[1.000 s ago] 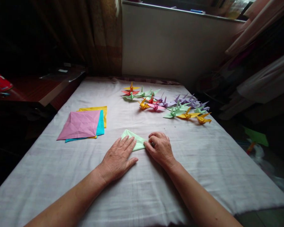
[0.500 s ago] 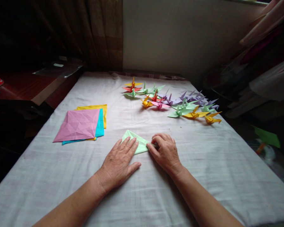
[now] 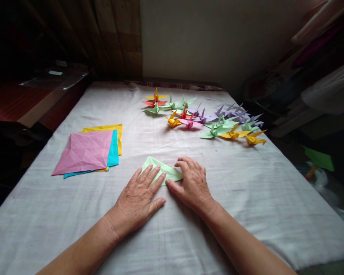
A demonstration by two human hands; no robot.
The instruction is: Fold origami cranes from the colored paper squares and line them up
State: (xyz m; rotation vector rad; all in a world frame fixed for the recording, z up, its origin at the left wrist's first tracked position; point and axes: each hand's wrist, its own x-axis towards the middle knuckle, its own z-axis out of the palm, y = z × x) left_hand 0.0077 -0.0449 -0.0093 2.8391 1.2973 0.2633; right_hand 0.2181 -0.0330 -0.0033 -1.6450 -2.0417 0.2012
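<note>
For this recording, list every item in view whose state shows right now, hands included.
Left hand: flat, fingers over the green paper
Right hand: partly curled, thumb at the paper's near edge
Green paper: folded, creased, partly covered
Pink sheet: creased, on top of the pile
Blue sheet: mostly covered
Paper cranes: folded, wings spread, grouped together
Cloth: spread out, slightly wrinkled

The pale green paper (image 3: 171, 173) is being held flat on the whitish cloth (image 3: 172, 244): folded, creased, left part covered!
</note>
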